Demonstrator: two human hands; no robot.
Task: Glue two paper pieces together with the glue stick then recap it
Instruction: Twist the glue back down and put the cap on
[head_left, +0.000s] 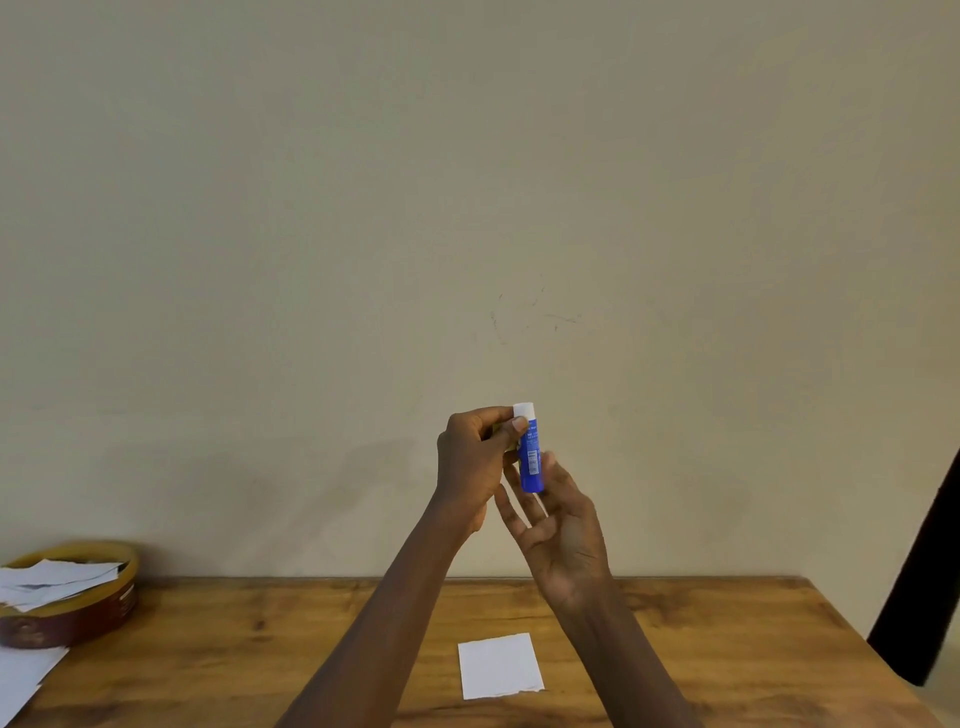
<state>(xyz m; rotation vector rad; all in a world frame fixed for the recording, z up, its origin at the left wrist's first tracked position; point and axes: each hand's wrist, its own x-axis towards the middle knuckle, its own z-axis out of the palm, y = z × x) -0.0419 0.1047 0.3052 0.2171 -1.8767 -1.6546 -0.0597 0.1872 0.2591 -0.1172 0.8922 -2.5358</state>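
both hands are raised above the table (675, 613), in front of a plain beige wall (467, 182). left hand (470, 462) is curled, thumb and forefinger pinching at the white end of the glue stick (531, 457). right hand (558, 525) is mostly open, palm toward the camera, with the fingertips (548, 460) supporting the lower part of the blue barrel.

glue stick: long axis near vertical, slight tilt, white end pointing up, blue base pointing down. smooth cylindrical plastic body, printed white label patches on the blue. cannot tell whether the white top is a cap or the exposed glue.

1 white paper piece (500, 666) lies flat on the table below the hands, roughly rectangular, matte, lower edge slightly ragged. no contact with either hand.

table: wood, warm brown, visible grain and knots, straight far edge against the wall.

far left: round tin (78, 613), dark red side with gold rim, holding loose white paper scraps (52, 582). more white sheets (21, 680) lie beside it at the table's left edge. dark object (924, 587) at the right edge, unidentified.
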